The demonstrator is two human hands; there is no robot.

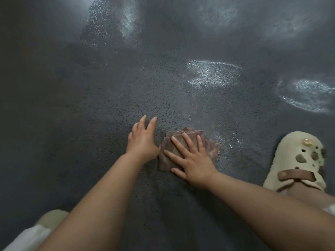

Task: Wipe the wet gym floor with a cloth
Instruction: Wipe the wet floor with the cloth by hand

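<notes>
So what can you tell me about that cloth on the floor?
The cloth is a small, brownish-pink rag, soft and crumpled, folded into rough layers with uneven edges fanning out at the top. It lies flat on the dark speckled floor, just in front of the person. The right hand presses on it with straight, spread fingers, covering much of its middle. The left hand rests on the floor beside its left edge. Shiny wet streaks sit right next to its right side.

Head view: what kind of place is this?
Probably an indoor gym or sports floor: dark speckled rubber-like floor, shiny wet patches, right hand pressing a cloth flat on it.
</notes>
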